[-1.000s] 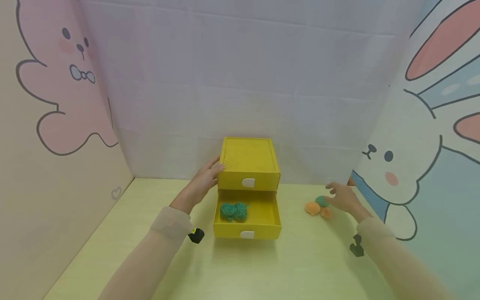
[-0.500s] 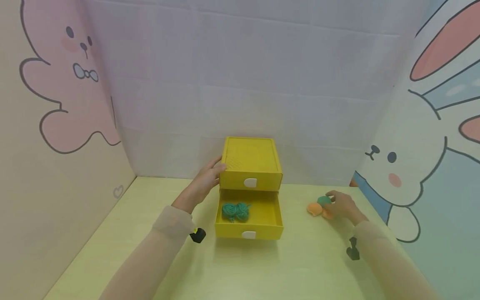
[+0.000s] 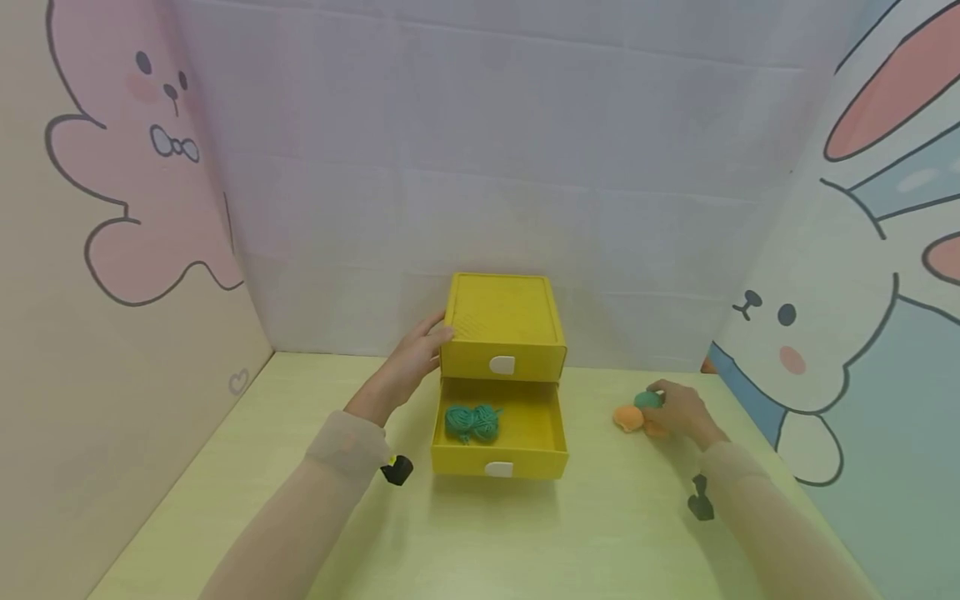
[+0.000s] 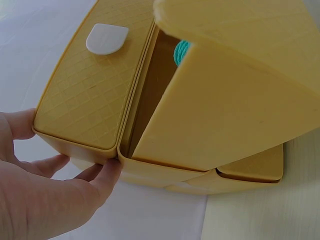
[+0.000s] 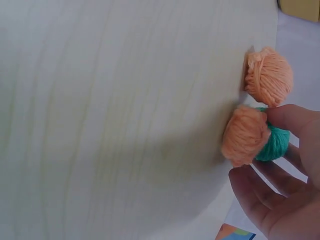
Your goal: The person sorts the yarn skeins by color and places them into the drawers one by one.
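In the head view a small yellow drawer cabinet (image 3: pixel 502 307) stands against the back wall, its lower drawer (image 3: pixel 528 417) pulled out with a teal yarn bundle (image 3: pixel 472 423) inside. My left hand (image 3: pixel 405 367) steadies the cabinet's left side, thumb at the top corner and fingers along the side. On the table to the right, my right hand (image 5: pixel 285 185) has its thumb and fingers curled about an orange yarn ball (image 5: pixel 246 135). A green yarn ball (image 5: pixel 274 144) sits tight behind it, partly hidden by the fingers. Another orange yarn ball (image 5: pixel 270 76) lies beside them.
White cloth (image 3: pixel 525 167) forms the back wall, with a pink bear panel (image 3: pixel 150 208) on the left and a rabbit panel (image 3: pixel 825 333) on the right. The upper drawer (image 3: pixel 480 363), with a white pull tab, is pushed in. The table (image 3: pixel 480 542) is pale wood.
My right hand has lowered and closed in around the yarn balls, which stay in place. My left hand keeps its hold at the cabinet; the whole head view has shifted slightly.
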A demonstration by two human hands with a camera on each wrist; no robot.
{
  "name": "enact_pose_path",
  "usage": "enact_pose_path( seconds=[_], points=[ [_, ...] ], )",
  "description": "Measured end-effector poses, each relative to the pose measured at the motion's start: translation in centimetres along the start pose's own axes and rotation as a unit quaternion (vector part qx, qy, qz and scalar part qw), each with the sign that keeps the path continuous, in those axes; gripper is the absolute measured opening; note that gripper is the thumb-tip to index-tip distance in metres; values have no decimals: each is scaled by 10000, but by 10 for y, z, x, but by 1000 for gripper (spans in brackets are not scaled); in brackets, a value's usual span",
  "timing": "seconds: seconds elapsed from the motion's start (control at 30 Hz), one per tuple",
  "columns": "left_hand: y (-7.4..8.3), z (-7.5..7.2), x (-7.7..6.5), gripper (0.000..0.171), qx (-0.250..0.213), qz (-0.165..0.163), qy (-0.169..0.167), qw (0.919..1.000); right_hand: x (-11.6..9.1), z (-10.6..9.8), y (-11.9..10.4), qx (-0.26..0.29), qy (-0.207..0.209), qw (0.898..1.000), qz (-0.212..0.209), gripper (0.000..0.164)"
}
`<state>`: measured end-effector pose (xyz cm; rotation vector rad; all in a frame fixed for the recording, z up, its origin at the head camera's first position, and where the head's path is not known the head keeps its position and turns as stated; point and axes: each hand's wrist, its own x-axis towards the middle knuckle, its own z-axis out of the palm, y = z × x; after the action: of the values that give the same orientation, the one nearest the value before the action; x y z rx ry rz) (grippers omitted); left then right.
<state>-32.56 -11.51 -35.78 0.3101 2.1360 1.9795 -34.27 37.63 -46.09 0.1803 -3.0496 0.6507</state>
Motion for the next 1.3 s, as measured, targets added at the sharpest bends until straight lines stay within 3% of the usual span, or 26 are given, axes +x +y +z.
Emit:
enact_pose_path(
  seconds=[0.2,0.43,0.83,1.3],
  points=[
    [2,0,0,66,23,-53,6,10000,-2,-11,-8,60,205,9997,-127,56],
    [2,0,0,66,29,-80,33,10000,-5,-27,-29,155,462,9933,-1045,46],
    [1,1,1,64,-5,-63,28,10000,-35,-57,-108,443,38,9826,-1805,42],
    [1,4,2,65,-79,69,-32,9999,-54,-56,-184,568,-95,9552,-2902,39]
  ],
)
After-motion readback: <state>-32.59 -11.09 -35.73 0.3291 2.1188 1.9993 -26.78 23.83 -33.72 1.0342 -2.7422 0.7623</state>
